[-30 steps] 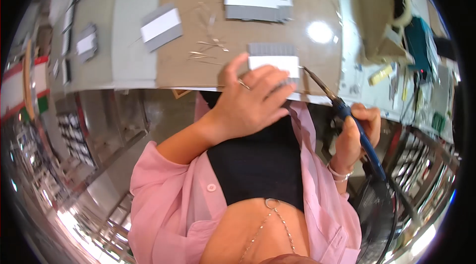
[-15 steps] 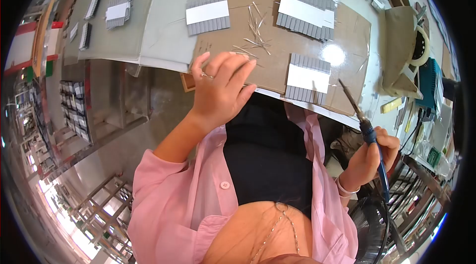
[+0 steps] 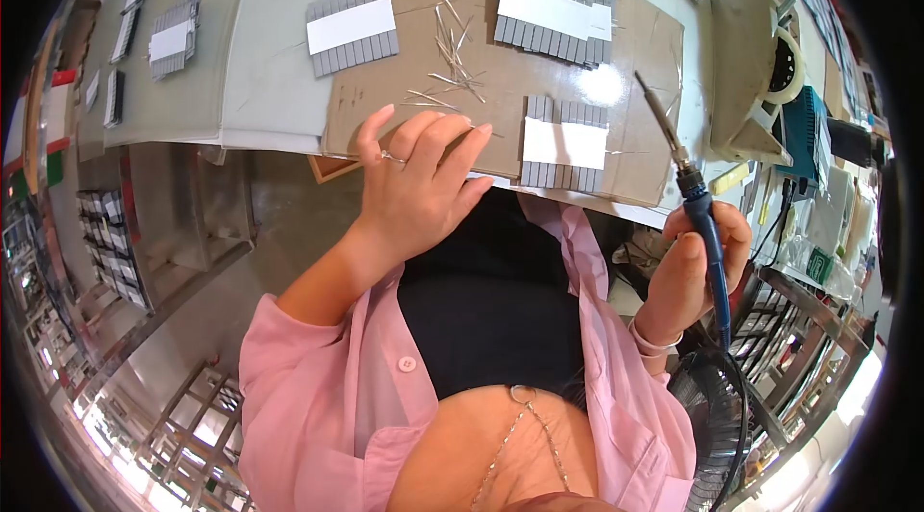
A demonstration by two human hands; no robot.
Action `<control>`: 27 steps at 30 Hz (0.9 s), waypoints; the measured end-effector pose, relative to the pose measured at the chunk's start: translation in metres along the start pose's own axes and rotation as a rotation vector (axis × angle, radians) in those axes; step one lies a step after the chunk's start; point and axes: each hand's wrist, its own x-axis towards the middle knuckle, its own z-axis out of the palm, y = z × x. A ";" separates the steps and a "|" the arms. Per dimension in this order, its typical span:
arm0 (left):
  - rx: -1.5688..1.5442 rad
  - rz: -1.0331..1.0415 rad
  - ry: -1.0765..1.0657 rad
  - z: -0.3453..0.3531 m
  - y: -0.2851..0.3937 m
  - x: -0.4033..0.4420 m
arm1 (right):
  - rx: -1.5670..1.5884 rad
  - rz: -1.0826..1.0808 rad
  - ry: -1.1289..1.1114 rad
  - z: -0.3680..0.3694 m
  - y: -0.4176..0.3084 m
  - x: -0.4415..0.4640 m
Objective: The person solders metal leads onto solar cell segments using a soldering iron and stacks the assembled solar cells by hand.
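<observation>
My right hand (image 3: 698, 262) is closed around the blue handle of a soldering iron (image 3: 705, 223), whose metal tip points up and to the left above the table's front edge. My left hand (image 3: 414, 175) hovers at the near edge of a brown cardboard sheet (image 3: 404, 79), its fingers spread and bent. A thin wire shows by its index fingertip; whether they touch I cannot tell. Just beyond lie loose thin metal wires (image 3: 452, 55). Between the hands rests a row of grey strips with a white band (image 3: 565, 144). Farther back is a larger stack of such strips (image 3: 553, 2).
Another banded grey block (image 3: 352, 28) lies at the board's left, and a smaller one (image 3: 173, 36) farther left. At the right stand a beige tape dispenser (image 3: 746, 79), a teal box (image 3: 801, 132) and a yellow sponge (image 3: 729, 178). A black cable hangs from the iron.
The view has shifted, so the table things appear farther left. My right hand has raised the soldering iron a little toward the board. My left hand stays near the board's edge, fingers still spread.
</observation>
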 end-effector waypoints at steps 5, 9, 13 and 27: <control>-0.036 0.156 -0.104 0.007 0.025 0.012 | 0.060 -0.051 0.025 -0.005 0.013 -0.001; -0.083 0.242 -0.025 0.027 0.040 0.017 | 0.103 -0.039 0.010 -0.005 0.013 -0.004; -0.030 0.346 0.134 0.028 0.031 0.018 | 0.096 -0.041 0.017 -0.017 0.015 -0.006; -1.418 -0.703 -0.020 -0.023 0.004 0.090 | 0.231 -0.002 0.146 -0.029 0.017 -0.010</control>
